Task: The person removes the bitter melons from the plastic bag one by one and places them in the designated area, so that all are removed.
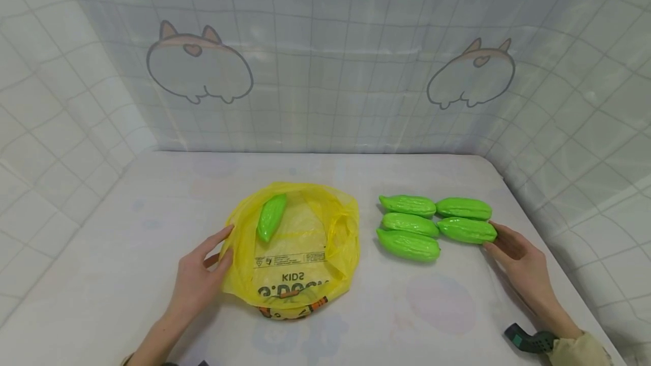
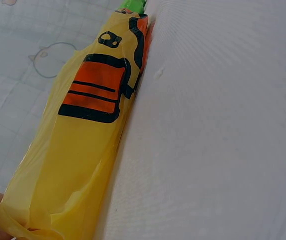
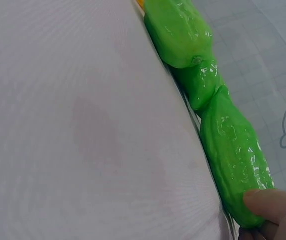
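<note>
At its left rim, a yellow plastic bag (image 1: 290, 264) is pinched between the thumb and fingers of my left hand (image 1: 195, 281). The bag lies with its mouth spread wide, and one glossy green bitter melon (image 1: 272, 217) is inside near its left wall. To the right, several more bitter melons (image 1: 408, 244) lie close together in two columns. My right hand (image 1: 524, 261) grips the right end of the nearer melon in the right column (image 1: 467, 230). In the right wrist view my thumb (image 3: 270, 202) presses on that melon's end, with the other fingers mostly hidden below it.
The white table (image 1: 376, 321) is bordered at the back by a tiled-pattern sheet (image 1: 330, 72) with dog drawings. Similar sheets rise at the left and right sides. A dark band (image 1: 531, 340) is on my right wrist, beside a beige sleeve (image 1: 580, 352).
</note>
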Motion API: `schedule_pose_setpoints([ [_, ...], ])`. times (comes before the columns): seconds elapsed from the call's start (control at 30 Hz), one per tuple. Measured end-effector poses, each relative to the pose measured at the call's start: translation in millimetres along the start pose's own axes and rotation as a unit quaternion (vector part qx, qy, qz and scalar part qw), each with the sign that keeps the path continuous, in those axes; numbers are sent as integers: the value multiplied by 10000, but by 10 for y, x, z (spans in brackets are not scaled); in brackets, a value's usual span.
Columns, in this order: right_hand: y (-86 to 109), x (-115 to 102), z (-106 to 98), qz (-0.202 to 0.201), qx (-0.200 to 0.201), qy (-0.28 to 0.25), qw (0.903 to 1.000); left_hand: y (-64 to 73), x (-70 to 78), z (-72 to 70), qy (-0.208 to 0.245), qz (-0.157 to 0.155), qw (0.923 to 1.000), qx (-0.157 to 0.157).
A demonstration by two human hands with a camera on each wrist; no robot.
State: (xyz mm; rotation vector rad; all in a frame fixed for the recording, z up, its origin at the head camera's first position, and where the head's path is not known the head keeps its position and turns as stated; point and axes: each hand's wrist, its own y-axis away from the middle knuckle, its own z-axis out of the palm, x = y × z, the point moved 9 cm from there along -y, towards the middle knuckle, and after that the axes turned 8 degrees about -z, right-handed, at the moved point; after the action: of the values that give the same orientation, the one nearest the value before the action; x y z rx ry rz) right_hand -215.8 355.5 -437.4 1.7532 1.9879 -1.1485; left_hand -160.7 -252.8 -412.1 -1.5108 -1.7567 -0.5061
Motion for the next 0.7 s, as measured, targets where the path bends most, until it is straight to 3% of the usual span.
schedule_pose_setpoints([
  [0.37,21,-19,-10,-7,72,-178,9998,-2,-12,6,12,4,10000,7],
  [0.7,17,-77,-125,111,390,-503,9979,-11,-37,16,-18,-73,9999,-84],
])
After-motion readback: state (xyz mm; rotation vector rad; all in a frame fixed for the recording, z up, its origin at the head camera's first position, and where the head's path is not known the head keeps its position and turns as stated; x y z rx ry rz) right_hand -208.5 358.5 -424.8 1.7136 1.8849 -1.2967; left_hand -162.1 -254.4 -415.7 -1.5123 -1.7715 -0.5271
